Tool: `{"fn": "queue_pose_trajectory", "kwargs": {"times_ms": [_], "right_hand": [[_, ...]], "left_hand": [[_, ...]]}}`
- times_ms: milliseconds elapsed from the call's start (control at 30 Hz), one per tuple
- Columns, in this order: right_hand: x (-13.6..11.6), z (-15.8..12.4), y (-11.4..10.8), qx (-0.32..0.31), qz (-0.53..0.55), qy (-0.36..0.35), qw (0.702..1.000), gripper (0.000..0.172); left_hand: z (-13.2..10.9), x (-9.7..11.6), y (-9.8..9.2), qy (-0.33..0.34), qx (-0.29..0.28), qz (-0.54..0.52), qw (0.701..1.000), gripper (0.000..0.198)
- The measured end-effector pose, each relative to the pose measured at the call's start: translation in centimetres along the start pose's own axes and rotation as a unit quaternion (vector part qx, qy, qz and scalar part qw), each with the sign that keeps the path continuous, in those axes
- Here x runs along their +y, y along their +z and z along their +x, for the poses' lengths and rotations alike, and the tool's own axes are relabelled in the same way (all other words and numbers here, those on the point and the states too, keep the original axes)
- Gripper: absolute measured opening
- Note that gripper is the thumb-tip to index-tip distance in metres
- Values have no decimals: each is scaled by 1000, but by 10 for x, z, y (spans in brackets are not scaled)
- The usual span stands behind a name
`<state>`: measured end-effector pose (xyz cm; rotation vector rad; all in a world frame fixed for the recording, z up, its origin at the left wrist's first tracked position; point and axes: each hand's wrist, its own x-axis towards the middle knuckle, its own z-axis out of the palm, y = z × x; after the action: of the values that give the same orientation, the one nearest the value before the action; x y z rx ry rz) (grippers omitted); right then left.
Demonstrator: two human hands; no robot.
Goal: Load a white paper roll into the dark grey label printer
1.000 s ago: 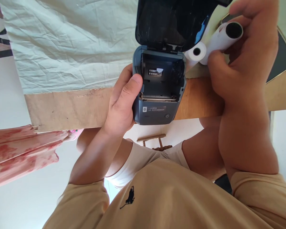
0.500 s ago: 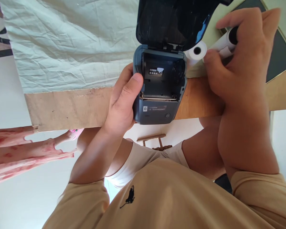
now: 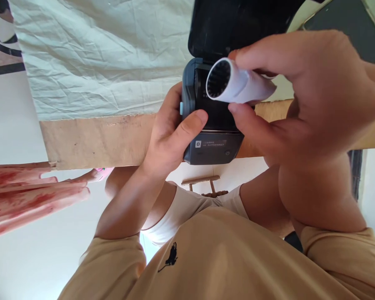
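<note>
My left hand grips the left side of a dark blue label printer, its thumb lying over the rim. The printer's black lid stands open at the far side. Between the thumb and fingers of my right hand is a white paper roll with a black ribbed hollow core. The roll is tilted, its open end toward the left, above the printer's open compartment. It covers much of the compartment's inside. I cannot tell whether the roll touches the printer.
A pale green cloth covers the table, with a bare wooden edge in front. At the upper right lies a dark flat panel. Another person's red-and-white clothing shows at the left. A wooden stool is below the table.
My right hand has come left from the white rolls beside the printer, bringing one roll over the compartment. The left thumb reaches further over the rim. The printer appears slightly further right.
</note>
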<state>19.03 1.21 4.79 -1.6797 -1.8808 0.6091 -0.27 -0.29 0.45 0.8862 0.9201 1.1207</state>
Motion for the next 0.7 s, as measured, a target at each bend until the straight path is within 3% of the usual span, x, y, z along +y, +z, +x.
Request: {"fn": "queue_pose_trajectory", "kwargs": {"times_ms": [167, 267, 467, 633, 700], "right_hand": [[8, 0, 5, 57, -78, -181, 979, 15], [12, -4, 8, 81, -69, -276, 955, 22], [17, -3, 11, 83, -108, -299, 944, 19], [21, -4, 11, 52, -45, -389, 919, 7], [22, -5, 9, 32, -16, -383, 923, 12]], "left_hand": [[-1, 1, 0, -4, 2, 9, 1000, 39], [-1, 2, 0, -4, 6, 15, 1000, 41], [-1, 0, -1, 0, -3, 11, 1000, 45], [-2, -2, -3, 29, -41, 9, 999, 56], [-2, -1, -4, 45, -60, 21, 997, 54]]}}
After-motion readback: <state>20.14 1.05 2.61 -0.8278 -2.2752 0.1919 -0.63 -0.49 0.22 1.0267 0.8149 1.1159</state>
